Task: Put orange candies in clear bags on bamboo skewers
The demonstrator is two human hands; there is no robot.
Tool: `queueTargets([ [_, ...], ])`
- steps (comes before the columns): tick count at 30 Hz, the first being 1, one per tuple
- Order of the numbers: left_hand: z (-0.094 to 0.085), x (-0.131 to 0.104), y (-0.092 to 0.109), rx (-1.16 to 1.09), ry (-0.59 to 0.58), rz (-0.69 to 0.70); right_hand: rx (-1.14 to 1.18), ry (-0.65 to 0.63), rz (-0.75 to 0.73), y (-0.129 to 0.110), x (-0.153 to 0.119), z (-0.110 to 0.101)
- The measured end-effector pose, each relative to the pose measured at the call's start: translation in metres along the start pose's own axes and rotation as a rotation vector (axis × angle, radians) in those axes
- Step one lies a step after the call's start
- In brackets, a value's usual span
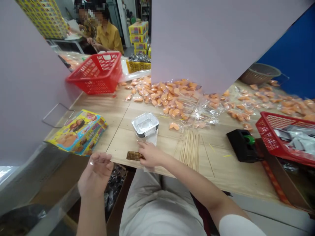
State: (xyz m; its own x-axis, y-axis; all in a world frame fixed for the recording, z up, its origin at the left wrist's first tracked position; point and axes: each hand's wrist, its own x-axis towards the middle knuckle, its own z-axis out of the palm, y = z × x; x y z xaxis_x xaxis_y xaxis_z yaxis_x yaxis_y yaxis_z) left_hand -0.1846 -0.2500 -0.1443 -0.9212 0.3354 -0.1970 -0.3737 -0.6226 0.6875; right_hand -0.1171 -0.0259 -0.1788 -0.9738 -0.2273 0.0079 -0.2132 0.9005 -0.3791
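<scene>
My right hand [151, 154] reaches to the table's front edge. Its fingers close over one end of a small flat brown piece with a woven-looking pattern [133, 155]. Some clear plastic film shows beside and below that hand. Just beyond it stands an open foil tray [145, 124] with a dark band on its near corner. My left hand [97, 170] is raised at the table edge, fingers curled together. A clear glint shows at its fingertips, but I cannot make out what it holds. A bundle of thin wooden sticks [190, 149] lies right of my right hand.
Printed yellow boxes [80, 132] lie at left, below a red basket [94, 75]. Orange wrapped pieces [169, 95] spread across the back. A black tape dispenser [240, 146] and another red basket [264, 126] stand right. An open box [115, 183] sits below the table. People sit beyond the partition.
</scene>
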Motion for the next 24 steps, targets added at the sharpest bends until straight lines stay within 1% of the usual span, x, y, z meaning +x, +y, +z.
queueTargets([
  [2,0.001,0.009,-0.009,0.053,-0.008,-0.028,0.019,0.008,0.031,0.004,-0.015,0.001],
  [4,0.004,0.021,-0.022,0.101,-0.061,-0.037,0.052,0.036,0.024,0.008,-0.024,0.001],
  [6,0.008,0.033,-0.035,0.134,-0.109,-0.030,0.058,0.102,-0.003,0.010,-0.024,0.002],
  [9,0.011,0.048,-0.047,0.123,-0.094,-0.012,-0.024,0.189,-0.033,0.015,-0.010,0.006],
  [12,0.001,0.055,-0.051,0.068,-0.044,-0.008,-0.064,0.186,-0.013,0.020,0.000,0.011],
  [16,-0.018,0.054,-0.050,0.062,0.018,-0.015,0.003,0.137,0.096,0.024,-0.002,0.014],
  [18,-0.022,0.054,-0.049,0.088,0.038,-0.006,-0.017,0.152,0.069,0.024,-0.002,0.014],
  [21,-0.021,0.058,-0.050,0.135,0.053,0.018,-0.079,0.195,-0.031,0.019,0.008,0.016],
  [23,-0.019,0.062,-0.052,0.118,0.067,-0.006,-0.104,0.170,-0.057,0.014,0.018,0.019],
  [24,-0.019,0.065,-0.053,0.089,0.072,-0.031,-0.115,0.149,-0.040,0.012,0.023,0.019],
])
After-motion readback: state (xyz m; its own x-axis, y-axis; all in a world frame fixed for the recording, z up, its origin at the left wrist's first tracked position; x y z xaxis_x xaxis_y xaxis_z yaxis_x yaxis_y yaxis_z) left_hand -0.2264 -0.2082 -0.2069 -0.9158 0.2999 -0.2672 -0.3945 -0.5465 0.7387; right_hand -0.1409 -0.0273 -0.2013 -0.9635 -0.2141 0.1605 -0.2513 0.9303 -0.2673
